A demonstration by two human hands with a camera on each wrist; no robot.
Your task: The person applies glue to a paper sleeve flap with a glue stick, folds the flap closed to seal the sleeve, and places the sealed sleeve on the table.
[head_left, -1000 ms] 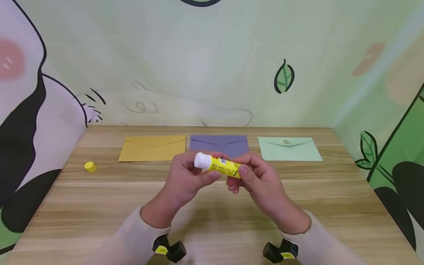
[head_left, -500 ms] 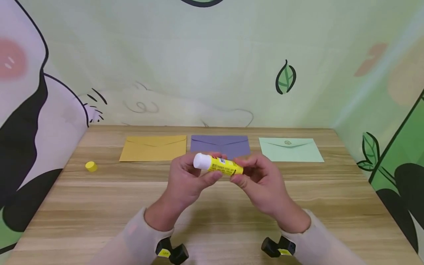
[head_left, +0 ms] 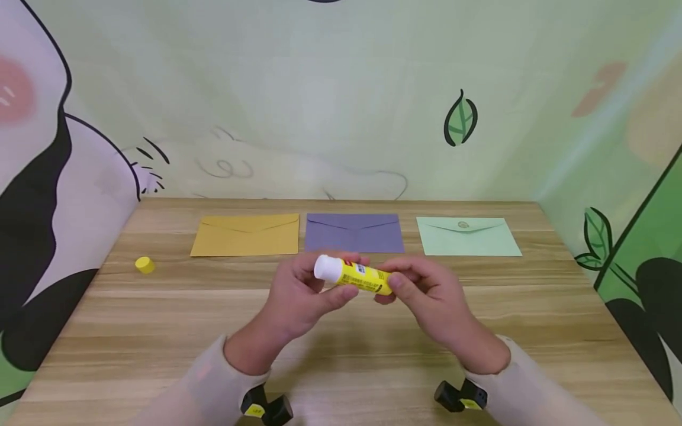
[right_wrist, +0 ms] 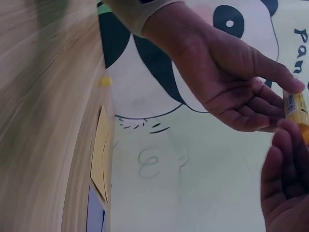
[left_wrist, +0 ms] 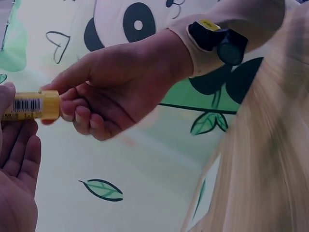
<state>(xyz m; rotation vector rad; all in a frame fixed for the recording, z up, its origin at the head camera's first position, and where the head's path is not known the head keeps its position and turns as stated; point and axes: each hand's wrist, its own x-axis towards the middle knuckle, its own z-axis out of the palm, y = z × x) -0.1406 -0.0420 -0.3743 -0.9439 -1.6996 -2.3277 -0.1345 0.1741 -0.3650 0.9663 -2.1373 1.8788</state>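
A yellow glue stick with a white end is held above the table, slightly tilted, its white end to the left. My left hand holds the tube near that white end between thumb and fingers. At the opposite, yellow end, my right hand pinches it with the thumb in front. A barcode shows on the tube in the left wrist view, where the right hand meets the yellow base. The loose yellow cap lies on the table at the left.
Along the back of the wooden table lie a yellow-orange envelope, a purple envelope and a mint-green envelope with a round seal. Behind rises a backdrop printed with a panda and leaves.
My right thumb has shifted on the tube's yellow end: low and under it half a second ago, it is now on the front. Both hands sit slightly lower in view; the envelopes have not been moved.
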